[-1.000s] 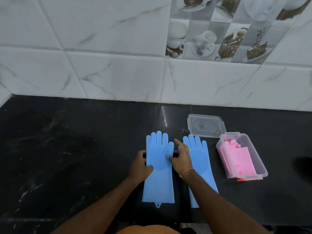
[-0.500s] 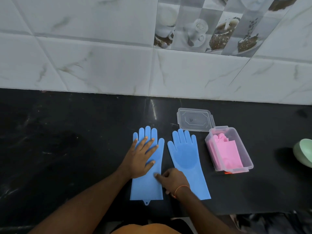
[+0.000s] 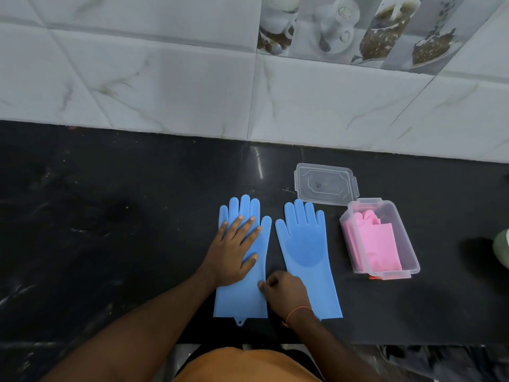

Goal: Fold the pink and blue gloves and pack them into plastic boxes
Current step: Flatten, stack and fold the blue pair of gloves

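Two blue gloves lie flat side by side on the black counter, fingers pointing at the wall. My left hand (image 3: pixel 234 250) rests flat with spread fingers on the left blue glove (image 3: pixel 242 296). My right hand (image 3: pixel 285 295) is curled, its fingertips pinching the right edge of that glove near the cuff. The right blue glove (image 3: pixel 304 244) lies untouched, its cuff partly hidden under my right wrist. To the right stands a clear plastic box (image 3: pixel 405 238) with folded pink gloves (image 3: pixel 377 244) inside. Its clear lid (image 3: pixel 326 186) lies behind it.
The black counter (image 3: pixel 110 230) ends at a white tiled wall (image 3: pixel 192 86) behind. A pale green object (image 3: pixel 502 249) shows at the far right edge. The counter's front edge runs just below the glove cuffs.
The left hand moved from the glove's left edge onto its palm and lies flat. The right hand drew back from the glove's fingers to its cuff edge. The camera tilted a little.
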Tool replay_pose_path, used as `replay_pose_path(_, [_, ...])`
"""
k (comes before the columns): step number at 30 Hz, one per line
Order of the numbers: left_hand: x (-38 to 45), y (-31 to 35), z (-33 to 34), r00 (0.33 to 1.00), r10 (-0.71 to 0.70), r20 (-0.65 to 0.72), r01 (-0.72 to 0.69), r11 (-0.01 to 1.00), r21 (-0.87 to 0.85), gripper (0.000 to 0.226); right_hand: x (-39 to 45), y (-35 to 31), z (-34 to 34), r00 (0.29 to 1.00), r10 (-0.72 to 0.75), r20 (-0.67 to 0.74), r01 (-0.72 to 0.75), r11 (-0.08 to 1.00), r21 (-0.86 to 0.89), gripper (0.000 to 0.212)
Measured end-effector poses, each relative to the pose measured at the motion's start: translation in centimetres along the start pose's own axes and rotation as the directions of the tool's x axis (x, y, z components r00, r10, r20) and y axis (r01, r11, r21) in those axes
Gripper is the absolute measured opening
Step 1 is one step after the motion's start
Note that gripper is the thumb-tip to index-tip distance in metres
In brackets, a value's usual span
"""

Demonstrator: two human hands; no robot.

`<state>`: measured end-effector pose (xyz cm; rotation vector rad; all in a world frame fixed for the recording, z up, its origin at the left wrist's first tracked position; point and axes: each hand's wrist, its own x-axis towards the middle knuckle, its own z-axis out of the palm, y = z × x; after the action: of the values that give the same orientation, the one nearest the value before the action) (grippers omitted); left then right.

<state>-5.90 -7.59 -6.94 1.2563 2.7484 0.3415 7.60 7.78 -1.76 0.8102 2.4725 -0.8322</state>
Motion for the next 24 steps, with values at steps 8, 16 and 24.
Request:
replay_pose_path(8, [2.0,3.7,-1.2,0.983,-0.069,-0.173,0.059,0.996,-0.063,0.057,-2.1,4.4,-3.8,0.985,-0.129,-0.117,0.123,0.991,-0.055,0.032])
replay_pose_path(16, [12.0,15.6,-3.0,0.995,-0.087,-0.054,0.072,0.968,-0.242,0.033,-3.5,14.3,-5.6,0.946,-0.047,-0.322,0.021,0.996,-0.084,0.045])
replay_pose_path(24, [16.0,18.5,-1.2,0.891,-0.41,0.196,0.428,0.902,-0.058,0.063,-3.6,14.9,-4.7,0.983,0.097,-0.158,-0.061,0.973,0.222,0.058])
